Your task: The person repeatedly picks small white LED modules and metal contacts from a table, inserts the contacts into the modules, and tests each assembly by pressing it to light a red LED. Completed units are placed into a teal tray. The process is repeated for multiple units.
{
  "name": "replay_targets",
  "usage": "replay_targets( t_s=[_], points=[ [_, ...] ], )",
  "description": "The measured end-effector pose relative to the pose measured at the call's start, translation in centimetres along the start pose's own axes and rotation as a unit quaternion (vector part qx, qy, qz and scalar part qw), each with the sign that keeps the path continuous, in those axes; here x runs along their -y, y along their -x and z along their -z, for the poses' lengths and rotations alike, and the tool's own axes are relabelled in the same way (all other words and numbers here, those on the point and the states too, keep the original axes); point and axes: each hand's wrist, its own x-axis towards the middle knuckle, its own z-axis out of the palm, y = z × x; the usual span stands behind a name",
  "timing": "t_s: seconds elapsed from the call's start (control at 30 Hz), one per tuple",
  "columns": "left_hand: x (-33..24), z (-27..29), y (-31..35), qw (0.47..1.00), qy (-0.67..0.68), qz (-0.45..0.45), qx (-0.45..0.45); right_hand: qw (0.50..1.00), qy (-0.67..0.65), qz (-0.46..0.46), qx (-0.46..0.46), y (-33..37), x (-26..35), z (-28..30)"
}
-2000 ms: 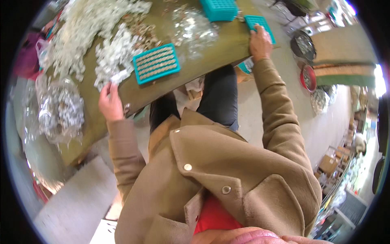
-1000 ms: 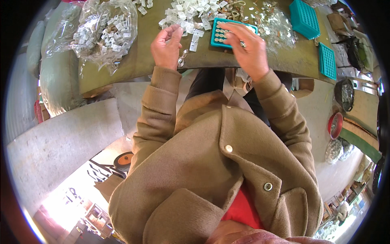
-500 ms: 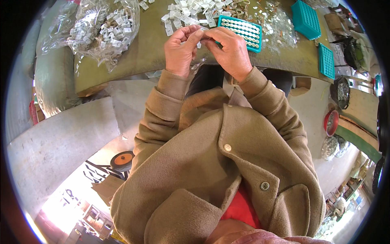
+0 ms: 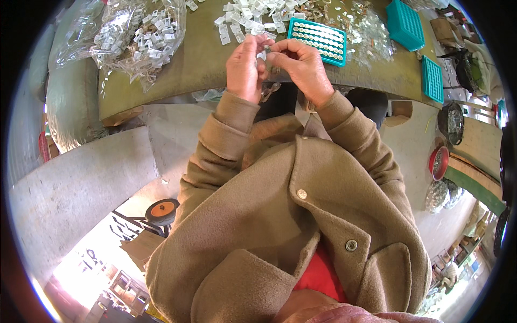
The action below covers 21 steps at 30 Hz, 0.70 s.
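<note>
Above the table's near edge my two hands meet. My left hand (image 4: 245, 70) is turned edge-on, its fingers curled around a small white piece (image 4: 262, 55) that shows only in part. From the right, my right hand (image 4: 304, 67) reaches in with thumb and forefinger pinched at a tiny dark part by the left fingertips, too small to name. Just beyond the right hand lies a teal tray (image 4: 344, 51) holding rows of round white pieces. A heap of small white plastic housings (image 4: 253, 13) spreads behind my hands.
At the left, a clear plastic bag (image 4: 140, 40) full of white housings lies on the table (image 4: 199, 70). Clear scraps (image 4: 371, 40) are strewn right of the tray. Teal trays (image 4: 405, 27) are stacked farther right, with another teal tray (image 4: 432, 81) at the edge.
My left hand has turned more edge-on and shifted slightly right, its fingers curling in. The right fingers have drawn back a little, and a small piece now shows between the hands.
</note>
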Motion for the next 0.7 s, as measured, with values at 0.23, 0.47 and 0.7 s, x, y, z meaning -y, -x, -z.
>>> replay_targets(
  t_s=[0.23, 0.47, 0.7],
  points=[
    [-0.4, 0.4, 0.9, 0.993, -0.023, 0.083, 0.079, 0.992, -0.113, -0.029, -0.056, 0.0, 0.7, 1.0],
    [0.7, 0.3, 1.5, 0.991, -0.019, 0.121, 0.052, 0.973, -0.211, -0.086, -0.033, 0.7, 0.3, 1.4],
    [2.5, -1.0, 2.5, 0.989, -0.138, -0.047, 0.012, 0.945, -0.264, -0.191, -0.012, 2.0, 0.1, 2.2]
  ],
)
